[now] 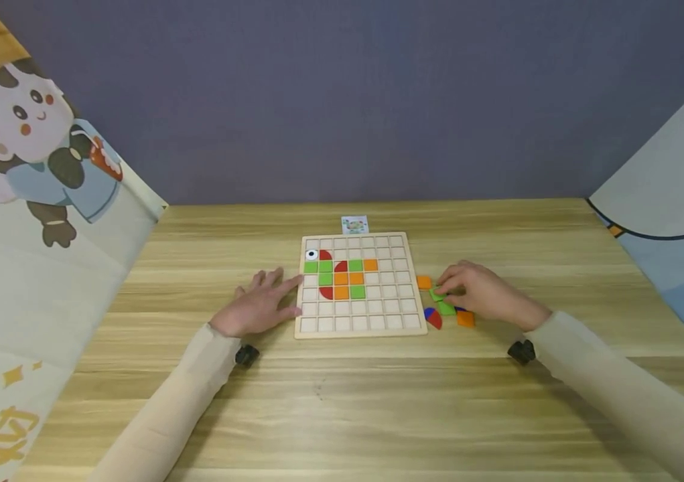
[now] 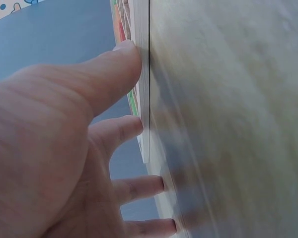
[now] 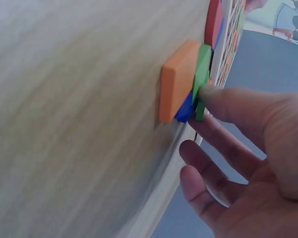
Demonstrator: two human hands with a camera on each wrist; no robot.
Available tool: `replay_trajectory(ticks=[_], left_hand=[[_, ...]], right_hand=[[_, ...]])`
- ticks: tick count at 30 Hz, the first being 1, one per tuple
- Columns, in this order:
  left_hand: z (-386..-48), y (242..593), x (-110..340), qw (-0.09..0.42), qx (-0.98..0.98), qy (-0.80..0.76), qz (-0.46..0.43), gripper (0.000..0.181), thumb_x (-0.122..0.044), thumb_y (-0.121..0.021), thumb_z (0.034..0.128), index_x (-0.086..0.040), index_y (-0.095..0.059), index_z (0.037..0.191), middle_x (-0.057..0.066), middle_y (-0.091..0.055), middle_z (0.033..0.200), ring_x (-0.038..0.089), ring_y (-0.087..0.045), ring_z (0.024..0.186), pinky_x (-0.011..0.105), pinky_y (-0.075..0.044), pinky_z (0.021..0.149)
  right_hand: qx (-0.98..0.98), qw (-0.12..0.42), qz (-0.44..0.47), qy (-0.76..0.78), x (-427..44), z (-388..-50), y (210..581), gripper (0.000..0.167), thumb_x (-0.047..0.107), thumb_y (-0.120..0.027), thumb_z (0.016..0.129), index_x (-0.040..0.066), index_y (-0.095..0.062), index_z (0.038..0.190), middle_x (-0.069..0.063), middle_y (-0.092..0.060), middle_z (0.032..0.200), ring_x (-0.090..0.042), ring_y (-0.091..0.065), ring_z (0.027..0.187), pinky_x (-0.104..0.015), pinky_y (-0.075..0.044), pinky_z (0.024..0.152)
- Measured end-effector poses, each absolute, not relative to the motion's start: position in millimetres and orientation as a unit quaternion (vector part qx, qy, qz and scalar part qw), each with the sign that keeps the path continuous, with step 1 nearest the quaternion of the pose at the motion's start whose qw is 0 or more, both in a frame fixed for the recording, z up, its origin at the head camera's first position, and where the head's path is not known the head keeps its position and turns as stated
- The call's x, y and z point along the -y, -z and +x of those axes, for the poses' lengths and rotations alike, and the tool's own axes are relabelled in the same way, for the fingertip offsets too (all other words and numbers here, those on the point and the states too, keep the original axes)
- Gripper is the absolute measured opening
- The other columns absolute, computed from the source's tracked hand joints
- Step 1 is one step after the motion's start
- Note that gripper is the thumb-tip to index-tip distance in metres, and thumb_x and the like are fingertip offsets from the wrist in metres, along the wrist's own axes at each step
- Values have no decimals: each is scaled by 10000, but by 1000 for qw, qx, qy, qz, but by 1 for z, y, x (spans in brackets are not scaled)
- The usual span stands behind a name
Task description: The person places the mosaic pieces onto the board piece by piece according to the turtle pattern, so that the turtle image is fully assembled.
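Cream sleeves [image 1: 631, 395], two, entered at lower left and lower right of the frame over a wood-grain desk [image 1: 342, 415]. Black wrist devices [image 1: 522, 352], one per arm, sat at the cuffs. Loose pieces, right of centre: a red piece [image 1: 435, 323] with blue beside it; an orange tile [image 1: 465, 318]; a blue piece [image 3: 184, 110], partly hidden; a green tile [image 1: 447, 308]. Left hand [image 1: 257, 304], left of centre: fingers spread, holding nothing, thumb and forefinger touching the board's left edge. Right hand [image 1: 477, 289], right of centre: thumb and forefinger pinched a second green tile [image 3: 203, 82], other fingers loosely bent. A second orange tile [image 1: 424, 282] lay near the board's right edge. Gridded board [image 1: 390, 308], frame centre: red, green and orange pieces, plus an eye tile [image 1: 311, 254], occupied its left and middle squares. Printed card [image 1: 354, 225]: just beyond the board's far edge. Dark partition [image 1: 378, 100]: across the top.
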State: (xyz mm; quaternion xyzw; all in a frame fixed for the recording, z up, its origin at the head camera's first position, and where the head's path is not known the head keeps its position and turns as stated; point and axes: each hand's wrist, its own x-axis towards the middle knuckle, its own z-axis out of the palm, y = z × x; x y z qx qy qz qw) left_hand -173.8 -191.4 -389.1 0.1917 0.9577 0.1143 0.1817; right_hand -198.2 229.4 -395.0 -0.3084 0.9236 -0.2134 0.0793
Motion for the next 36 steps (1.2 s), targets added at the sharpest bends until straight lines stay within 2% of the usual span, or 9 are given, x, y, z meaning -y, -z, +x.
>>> replay_trajectory(ticks=[9,15,19,21,23,26,28,32,36], left_hand=[[-175,392,192,183,-958,-110,193,682,-520,-451,950,-266,-187,1524,212,-76,1546,547,-71,1337,787,-158,890],[-175,392,191,186,-957,-109,192,683,-520,-453,949,-267,-188,1524,206,-67,1549,539,-65,1342,785,-159,893],[-175,391,189,188,-957,-110,191,678,-525,-449,949,-277,-186,1523,200,-64,1551,531,-63,1347,780,-161,901],[-175,391,189,188,-957,-111,192,677,-523,-449,950,-277,-186,1524,202,-66,1550,531,-64,1347,782,-161,899],[-175,391,189,189,-957,-112,191,676,-521,-450,950,-278,-186,1524,203,-66,1550,531,-63,1347,784,-158,899],[-175,390,189,190,-957,-115,188,675,-514,-453,952,-278,-184,1524,203,-65,1551,530,-58,1348,786,-151,899],[-175,390,189,190,-957,-117,187,674,-513,-454,953,-279,-183,1524,203,-64,1551,528,-55,1349,787,-149,901],[-174,389,190,189,-957,-121,186,675,-512,-456,953,-273,-186,1524,208,-64,1550,532,-55,1347,790,-144,900],[-174,389,191,190,-957,-121,183,677,-517,-456,951,-277,-188,1523,204,-64,1551,529,-55,1348,785,-143,906]], right_hand=[[-930,54,-300,206,-221,-204,389,142,113,-802,756,163,-776,886,116,-643,846,-117,-544,791,-343,-488,714],[-914,46,-331,230,-197,-210,379,153,119,-778,783,150,-772,933,99,-633,897,-98,-537,820,-296,-489,677],[-907,44,-341,245,-176,-220,381,168,117,-757,806,135,-765,974,73,-645,956,-124,-546,872,-308,-492,709],[-904,39,-346,246,-166,-226,383,169,122,-755,811,130,-763,980,65,-650,970,-134,-555,894,-333,-493,755],[-901,36,-356,247,-157,-231,384,162,126,-755,815,119,-763,976,49,-656,963,-145,-568,888,-377,-473,864],[-895,42,-367,249,-146,-237,385,158,114,-756,813,105,-763,971,35,-661,939,-143,-571,864,-384,-445,901],[-892,54,-371,254,-140,-240,386,151,107,-753,814,95,-763,963,31,-659,916,-132,-561,836,-364,-452,870],[-892,72,-372,248,-130,-241,389,140,109,-754,813,87,-764,951,42,-633,861,-119,-512,768,-304,-451,675],[-894,78,-371,241,-123,-241,392,130,102,-742,824,71,-760,948,34,-599,851,-128,-483,755,-288,-444,646]])
